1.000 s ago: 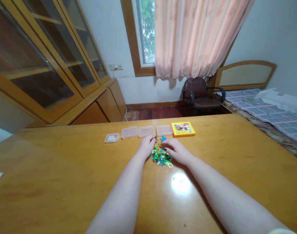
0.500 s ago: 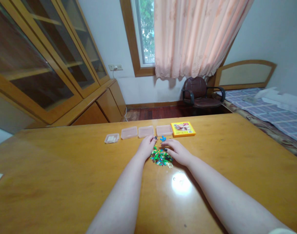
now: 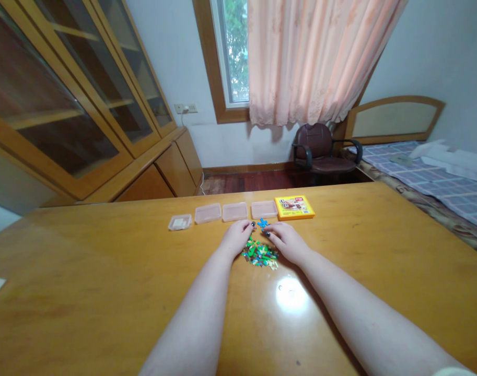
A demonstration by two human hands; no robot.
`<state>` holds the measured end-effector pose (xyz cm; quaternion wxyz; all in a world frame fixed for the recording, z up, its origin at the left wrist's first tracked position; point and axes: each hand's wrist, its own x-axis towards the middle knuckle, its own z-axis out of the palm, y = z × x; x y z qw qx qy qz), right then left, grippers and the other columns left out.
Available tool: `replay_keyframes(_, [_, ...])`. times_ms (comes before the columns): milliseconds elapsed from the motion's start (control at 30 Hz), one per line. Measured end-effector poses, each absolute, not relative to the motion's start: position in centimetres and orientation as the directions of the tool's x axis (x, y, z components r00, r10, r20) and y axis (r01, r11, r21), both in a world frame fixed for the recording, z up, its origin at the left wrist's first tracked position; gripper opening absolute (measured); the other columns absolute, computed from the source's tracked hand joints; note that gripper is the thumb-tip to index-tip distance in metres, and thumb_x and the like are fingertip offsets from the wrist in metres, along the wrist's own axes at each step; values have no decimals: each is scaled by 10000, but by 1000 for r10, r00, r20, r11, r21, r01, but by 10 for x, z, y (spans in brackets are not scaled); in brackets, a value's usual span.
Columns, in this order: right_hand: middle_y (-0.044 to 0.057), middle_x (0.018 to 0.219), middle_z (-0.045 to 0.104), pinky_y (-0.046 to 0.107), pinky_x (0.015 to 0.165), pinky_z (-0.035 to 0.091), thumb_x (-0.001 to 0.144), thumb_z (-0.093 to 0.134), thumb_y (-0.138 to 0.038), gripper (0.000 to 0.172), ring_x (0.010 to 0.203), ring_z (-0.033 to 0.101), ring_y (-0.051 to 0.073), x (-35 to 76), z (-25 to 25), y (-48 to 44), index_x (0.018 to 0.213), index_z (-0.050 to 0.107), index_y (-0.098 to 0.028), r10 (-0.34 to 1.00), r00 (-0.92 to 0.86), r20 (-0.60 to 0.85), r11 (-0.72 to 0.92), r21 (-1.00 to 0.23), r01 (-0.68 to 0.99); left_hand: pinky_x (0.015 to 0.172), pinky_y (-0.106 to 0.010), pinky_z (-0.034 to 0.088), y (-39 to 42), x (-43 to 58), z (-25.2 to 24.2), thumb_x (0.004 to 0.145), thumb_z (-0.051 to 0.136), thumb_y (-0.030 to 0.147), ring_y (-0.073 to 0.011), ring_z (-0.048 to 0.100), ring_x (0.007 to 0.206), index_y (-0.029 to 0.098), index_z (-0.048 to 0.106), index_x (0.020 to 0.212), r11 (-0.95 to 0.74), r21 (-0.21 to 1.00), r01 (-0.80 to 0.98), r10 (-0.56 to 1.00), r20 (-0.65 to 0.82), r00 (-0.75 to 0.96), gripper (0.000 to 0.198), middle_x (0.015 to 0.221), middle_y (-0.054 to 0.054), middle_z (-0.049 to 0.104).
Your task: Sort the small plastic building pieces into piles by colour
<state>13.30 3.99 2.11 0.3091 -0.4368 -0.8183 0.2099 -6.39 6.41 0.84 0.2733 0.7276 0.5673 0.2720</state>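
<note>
A loose pile of small building bricks (image 3: 260,253), mostly green with blue, yellow, brown and cream ones, lies on the table between my forearms. Just beyond it sits a small group of blue bricks (image 3: 263,223). My left hand (image 3: 237,239) rests at the pile's left edge, thumb and fingers drawn together close to the blue group. From the right, my right hand (image 3: 288,241) reaches in with thumb and index finger closed near those blue bricks. Anything inside either hand's fingers is too small to make out.
Several clear plastic trays line the table's far side, among them a wide tray (image 3: 235,212) and a smaller one (image 3: 179,222) holding something pale. A yellow box (image 3: 294,208) ends the row. Beyond the wooden table (image 3: 105,292) stand an armchair (image 3: 320,149) and a bed (image 3: 450,172).
My right thumb has risen away from the pile to meet the index finger near the blue bricks. My left fingertips have shifted slightly right. The blue group looks slightly larger or less covered.
</note>
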Motion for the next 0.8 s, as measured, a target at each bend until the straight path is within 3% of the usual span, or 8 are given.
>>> replay_keyframes(467, [91,999,653,365,861,438,822,485,-175,249,933,570,206,133,14,42,1024,629,-159,879,-335,340,477,-652,589,677,-261,410,62,-62,13,860,394,361,-182,591,799,174,653,811,-218,693,687,972,89,219,324,843,-45,680])
replay_keyframes(800, [61,964,667,365,876,419,758,551,-139,254,940,573,200,131,25,38,985,652,-192,742,-606,287,625,-624,469,665,-249,409,62,-62,12,856,401,376,-171,577,773,170,651,808,-203,689,695,974,70,215,328,827,-48,675])
